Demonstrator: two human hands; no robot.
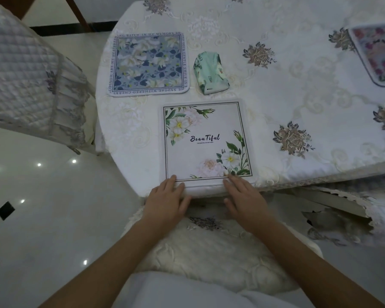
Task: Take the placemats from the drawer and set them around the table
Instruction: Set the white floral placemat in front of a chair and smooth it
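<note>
The white placemat [205, 134] lies flat on the table [298, 85], at the near edge, directly in front of the person. It is almost square, so no long axis can be told. The printed word "Beautiful" in its middle reads upright for the person, and the whole mat is turned only a little, with its far right corner slightly higher in the picture than the far left one. Its near border runs along the edge of the table. The left hand [167, 196] rests on the near left corner with straight, relaxed fingers and grips nothing. The right hand [246, 200] rests in the same way on the near border, toward the right corner, also flat and released. Further away and to the left lies the blue placemat [148, 63], flat, with lettering around its border. Just beside it on the right is a green folded cloth [210, 73], apart from both mats. The pink placemat [378, 52] lies at the far right and is cut by the picture's edge. A quilted chair [25, 74] stands at the left of the table.
</note>
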